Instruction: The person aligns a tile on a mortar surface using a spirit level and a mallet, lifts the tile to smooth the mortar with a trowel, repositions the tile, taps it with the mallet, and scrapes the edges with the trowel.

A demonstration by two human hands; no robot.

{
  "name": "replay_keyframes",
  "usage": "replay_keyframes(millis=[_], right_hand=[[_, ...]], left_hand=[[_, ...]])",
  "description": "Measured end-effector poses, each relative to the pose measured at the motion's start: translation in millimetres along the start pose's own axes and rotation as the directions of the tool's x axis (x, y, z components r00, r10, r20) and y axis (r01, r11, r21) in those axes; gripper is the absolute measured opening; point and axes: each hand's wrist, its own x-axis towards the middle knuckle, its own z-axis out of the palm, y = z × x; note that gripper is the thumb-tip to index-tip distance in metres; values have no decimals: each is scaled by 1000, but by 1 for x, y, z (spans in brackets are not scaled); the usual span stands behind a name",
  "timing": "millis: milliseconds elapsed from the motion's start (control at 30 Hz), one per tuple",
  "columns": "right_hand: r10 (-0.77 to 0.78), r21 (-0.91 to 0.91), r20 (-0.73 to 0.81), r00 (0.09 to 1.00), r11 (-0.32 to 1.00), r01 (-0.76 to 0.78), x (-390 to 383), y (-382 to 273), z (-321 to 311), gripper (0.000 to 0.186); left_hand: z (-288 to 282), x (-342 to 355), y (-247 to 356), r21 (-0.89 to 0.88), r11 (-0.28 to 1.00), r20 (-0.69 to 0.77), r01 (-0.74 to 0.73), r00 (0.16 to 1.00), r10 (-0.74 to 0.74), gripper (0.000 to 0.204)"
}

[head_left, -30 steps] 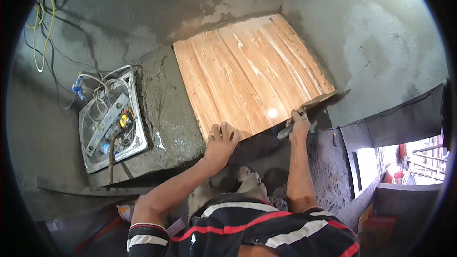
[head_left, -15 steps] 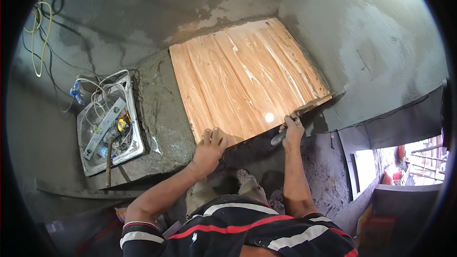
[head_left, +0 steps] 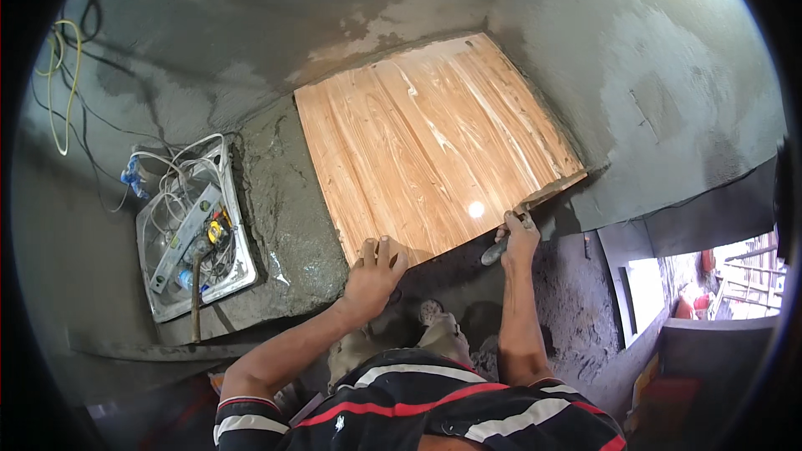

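My left hand (head_left: 373,280) rests on the near edge of a square wood-grain tile (head_left: 430,138) at its left end, fingers apart on the surface. At the tile's near right, my right hand (head_left: 520,238) is closed on a grey-handled trowel (head_left: 494,252), its blade along the tile's edge. The tile lies against the back and right walls. Left of it is a strip of rough wet mortar (head_left: 276,184). The underside of the tile is hidden.
A metal sink (head_left: 246,269) at the left holds a spirit level (head_left: 188,234), yellow tape measure (head_left: 218,230), pipes and a long-handled tool (head_left: 196,305). Cables (head_left: 73,92) hang on the left wall (head_left: 83,184). A bright opening (head_left: 743,280) is at the lower right.
The view has shifted slightly, so the tile and sink appear a little lower. Both hands stay at the tile's near edge with little movement.
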Motion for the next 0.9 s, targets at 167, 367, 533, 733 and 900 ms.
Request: replay_keyframes(millis=[167,367,533,733,900], right_hand=[[-22,30,-40,999,999,23,11,3,-13,12],[-32,7,-28,999,999,33,-2,4,0,5],[-47,19,7,999,999,47,5,-8,3,8],[-87,39,-17,996,995,88,-7,-38,10,10],[-135,51,29,990,990,134,-21,-70,20,11]], left_hand=[[9,3,21,24,999,-9,23,1000,-23,60],[-2,-1,-3,-23,1000,10,-16,1000,16,60],[-8,3,1,7,1000,44,-8,999,8,54],[-37,8,7,-26,1000,-13,7,1000,-8,51],[-81,9,-1,-130,991,-26,17,999,-20,45]])
